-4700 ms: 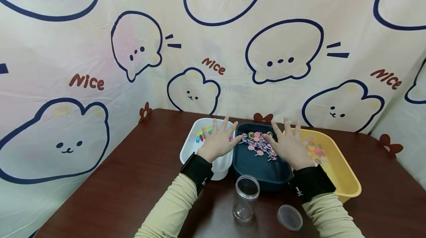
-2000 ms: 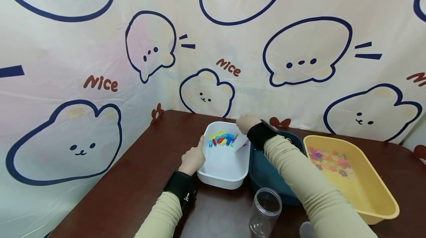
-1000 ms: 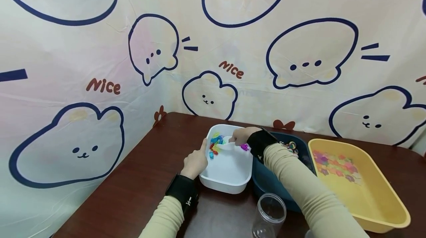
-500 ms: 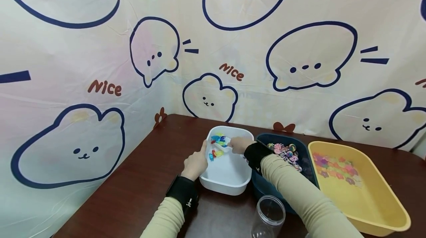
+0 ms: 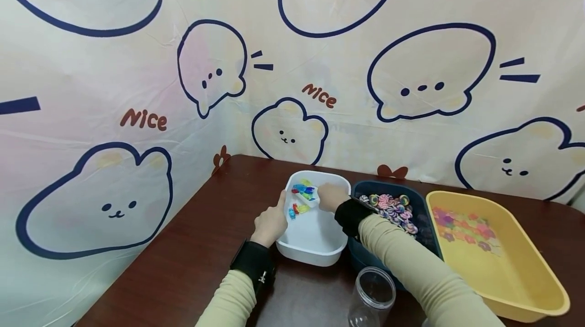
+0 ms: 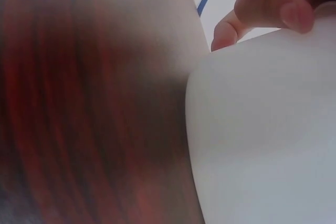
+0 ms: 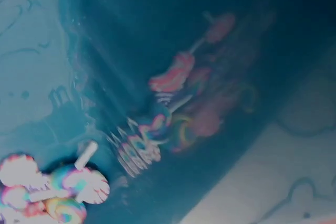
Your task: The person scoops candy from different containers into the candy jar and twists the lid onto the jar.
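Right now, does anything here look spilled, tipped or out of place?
Nothing stands out. The colorful pieces lie in the white tub, the lollipops in the blue tub, the flowers in the yellow tub, and the jar stands upright.

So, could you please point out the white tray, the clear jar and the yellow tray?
White tray [image 5: 315, 235], head view, on its bare floor.
Clear jar [image 5: 371, 301], head view, near side of its rim.
Yellow tray [image 5: 505, 271], head view, on its bare floor.
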A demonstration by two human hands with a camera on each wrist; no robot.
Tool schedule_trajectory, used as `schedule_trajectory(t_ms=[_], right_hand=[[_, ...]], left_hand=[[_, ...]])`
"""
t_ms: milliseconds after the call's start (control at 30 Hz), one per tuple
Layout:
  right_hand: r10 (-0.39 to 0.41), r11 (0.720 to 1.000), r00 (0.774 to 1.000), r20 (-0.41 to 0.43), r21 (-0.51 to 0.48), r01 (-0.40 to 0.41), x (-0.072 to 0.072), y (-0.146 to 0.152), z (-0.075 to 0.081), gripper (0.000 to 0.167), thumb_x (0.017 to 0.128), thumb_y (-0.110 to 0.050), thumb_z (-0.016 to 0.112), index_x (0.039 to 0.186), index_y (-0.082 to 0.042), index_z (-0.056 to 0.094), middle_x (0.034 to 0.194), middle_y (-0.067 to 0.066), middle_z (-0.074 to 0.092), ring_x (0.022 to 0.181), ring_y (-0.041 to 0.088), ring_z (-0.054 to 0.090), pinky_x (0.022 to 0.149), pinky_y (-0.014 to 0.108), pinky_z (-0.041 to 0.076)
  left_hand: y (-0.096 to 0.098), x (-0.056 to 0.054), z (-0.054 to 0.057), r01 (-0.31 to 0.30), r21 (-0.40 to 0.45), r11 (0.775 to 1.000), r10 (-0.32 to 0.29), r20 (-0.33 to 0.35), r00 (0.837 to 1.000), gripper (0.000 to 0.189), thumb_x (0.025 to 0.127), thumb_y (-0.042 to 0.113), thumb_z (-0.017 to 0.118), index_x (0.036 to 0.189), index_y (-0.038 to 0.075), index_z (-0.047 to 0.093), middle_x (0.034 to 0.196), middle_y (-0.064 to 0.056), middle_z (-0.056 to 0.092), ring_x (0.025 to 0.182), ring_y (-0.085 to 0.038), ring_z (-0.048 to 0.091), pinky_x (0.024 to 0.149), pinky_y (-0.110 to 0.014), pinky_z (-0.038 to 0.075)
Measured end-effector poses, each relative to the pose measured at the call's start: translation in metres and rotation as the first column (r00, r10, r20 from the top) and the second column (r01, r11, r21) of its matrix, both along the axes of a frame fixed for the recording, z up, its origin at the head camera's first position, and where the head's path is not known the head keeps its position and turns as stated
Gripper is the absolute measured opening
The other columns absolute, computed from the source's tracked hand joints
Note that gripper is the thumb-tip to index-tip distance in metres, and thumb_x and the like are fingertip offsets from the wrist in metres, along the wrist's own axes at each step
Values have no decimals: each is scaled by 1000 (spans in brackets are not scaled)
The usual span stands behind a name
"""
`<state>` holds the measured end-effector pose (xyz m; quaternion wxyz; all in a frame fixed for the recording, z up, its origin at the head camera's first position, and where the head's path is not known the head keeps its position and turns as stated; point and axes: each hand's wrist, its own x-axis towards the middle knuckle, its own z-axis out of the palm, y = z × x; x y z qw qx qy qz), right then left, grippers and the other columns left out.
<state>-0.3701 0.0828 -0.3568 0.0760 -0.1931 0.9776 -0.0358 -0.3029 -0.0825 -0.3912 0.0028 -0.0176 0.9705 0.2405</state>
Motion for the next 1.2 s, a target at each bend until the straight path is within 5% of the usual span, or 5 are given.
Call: schedule_trajectory(t_ms=[167, 300, 767, 967, 1200], right_hand=[[-81, 979, 975, 208, -168, 117, -12, 8, -10, 21, 99, -9, 66, 114, 4, 63, 75, 6, 54, 54, 13, 45, 54, 21, 39], [-99, 955, 950, 297, -239, 174, -14, 14, -14, 17, 100, -8, 62, 113, 4, 60, 72, 5, 49, 48, 11, 43, 47, 20, 37], [-94, 967, 959, 266, -204, 151, -16, 16, -23, 11, 96, -10, 66, 94, -1, 61, 62, 1, 51, 45, 8, 46, 45, 16, 39], [-109, 944, 949, 298, -269, 193, -16, 18, -24, 16, 97, -8, 66, 108, 2, 60, 78, 7, 56, 46, 10, 48, 47, 17, 42], [-96, 958, 946, 308, -231, 172, -19, 17, -21, 13, 99, -7, 62, 108, 2, 60, 77, 6, 52, 47, 10, 47, 46, 17, 42]], left_hand=[[0, -2, 1, -5, -11, 1000, 5, -10, 1000, 62, 103, 7, 53, 161, 14, 33, 66, -12, 51, 58, -23, 46, 56, -32, 33], [0, 0, 2, -6, -12, 1000, 5, -6, 1000, 61, 103, 4, 50, 161, 14, 33, 64, -11, 50, 56, -22, 43, 55, -31, 31], [1, -2, -4, -13, -6, 1000, 13, 6, 1000, 61, 104, 8, 52, 161, 14, 33, 77, -17, 58, 65, -27, 54, 61, -37, 41], [1, -3, -4, -16, -11, 1000, 16, 9, 1000, 62, 103, 7, 53, 161, 14, 33, 78, -17, 59, 65, -27, 54, 61, -37, 42], [1, -3, -2, -12, -7, 1000, 12, 6, 1000, 62, 103, 7, 52, 161, 14, 32, 70, -14, 53, 61, -26, 50, 58, -33, 38]])
